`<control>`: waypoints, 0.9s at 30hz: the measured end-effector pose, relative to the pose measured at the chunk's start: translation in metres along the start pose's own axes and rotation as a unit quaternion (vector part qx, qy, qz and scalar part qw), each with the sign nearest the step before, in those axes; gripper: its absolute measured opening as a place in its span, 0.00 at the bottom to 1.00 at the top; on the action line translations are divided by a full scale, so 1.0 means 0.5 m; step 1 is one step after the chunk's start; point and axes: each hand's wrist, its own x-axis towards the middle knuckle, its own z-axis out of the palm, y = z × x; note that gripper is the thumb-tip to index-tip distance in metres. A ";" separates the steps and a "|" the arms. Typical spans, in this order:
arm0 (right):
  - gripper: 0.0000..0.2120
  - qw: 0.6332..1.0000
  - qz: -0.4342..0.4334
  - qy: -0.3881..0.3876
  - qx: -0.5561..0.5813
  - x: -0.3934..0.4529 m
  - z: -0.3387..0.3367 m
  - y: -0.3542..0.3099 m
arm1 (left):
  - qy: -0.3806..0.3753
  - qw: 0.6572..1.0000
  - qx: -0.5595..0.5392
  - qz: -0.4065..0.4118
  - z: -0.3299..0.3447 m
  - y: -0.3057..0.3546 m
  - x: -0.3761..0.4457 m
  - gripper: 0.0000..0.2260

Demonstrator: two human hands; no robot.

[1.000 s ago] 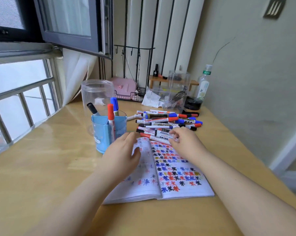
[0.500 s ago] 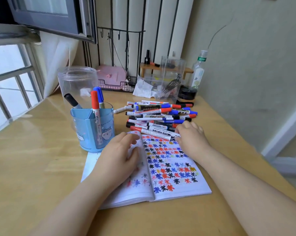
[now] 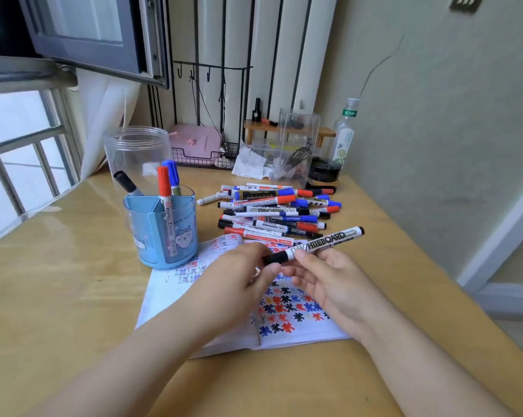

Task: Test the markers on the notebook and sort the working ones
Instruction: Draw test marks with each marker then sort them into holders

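1. Grip: a black whiteboard marker (image 3: 314,245) is held between both hands above the notebook (image 3: 287,311). The barrel is pinched by the fingers of the right hand (image 3: 332,284); the black cap end is pinched by the left hand (image 3: 239,281), thumb and fingertips closed on it.
2. The marker is held tilted, cap end low at the left, tail end raised toward the right. The cap is judged still on; uncapping is taken as the step in hand.
3. Handling: the marker is judged light, stiff and smooth plastic, slightly slippery. The barrel is best gripped mid-length while the cap is pulled straight off; a snap fit is likely, so a jerk could be expected.
4. The notebook lies open on the wooden table (image 3: 58,296), under the hands, its right page covered with red, blue and black star-like test marks.
5. A blue pen holder (image 3: 160,233) stands at the notebook's far left corner, touching or just beside it; a red, a blue and a black marker stand in it, judged the sorted ones.
6. A pile of markers (image 3: 278,209) lies just beyond the notebook, nearest ones overlapping its top edge; many untested are judged left.
7. A clear jar (image 3: 136,152) stands behind the holder.
8. A clear box (image 3: 296,145) and a bottle (image 3: 344,136) stand at the far wall.
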 end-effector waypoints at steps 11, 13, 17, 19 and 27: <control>0.09 0.698 -0.342 0.133 -0.616 0.001 -0.067 0.014 | -0.095 0.994 0.017 -0.049 0.034 0.002 0.023 0.09; 0.14 0.631 -0.385 0.090 -0.668 0.021 -0.072 0.035 | -0.098 0.994 0.004 -0.036 0.042 -0.002 0.021 0.09; 0.14 0.588 -0.399 0.056 -0.701 0.036 -0.058 0.062 | -0.097 0.995 -0.035 -0.017 0.044 -0.018 0.011 0.06; 0.14 0.578 -0.403 0.039 -0.709 0.032 -0.054 0.066 | -0.090 0.995 -0.052 -0.011 0.042 -0.026 0.012 0.08; 0.15 0.613 -0.359 -0.012 -0.704 0.016 -0.034 0.069 | -0.075 0.994 -0.048 0.065 0.044 -0.051 0.008 0.13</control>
